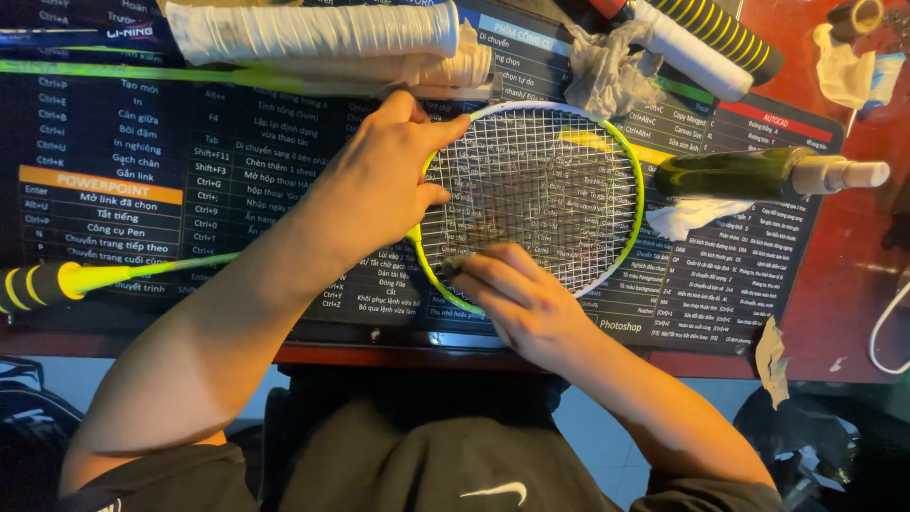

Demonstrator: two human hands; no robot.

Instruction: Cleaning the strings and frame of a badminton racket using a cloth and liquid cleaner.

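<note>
Lime-green racket head (569, 142) with white strings lies flat on the black desk mat (123, 180); left hand (384, 180) clamps its frame, grip closed round the rim; right hand (517, 294) pinches the strings near the lower edge.

You have open surface (123, 142) to the left. On the right the green bottle (749, 173) and crumpled tissue (697, 214) block you; far side, wrapped racket handles (313, 33) crowd in.
</note>
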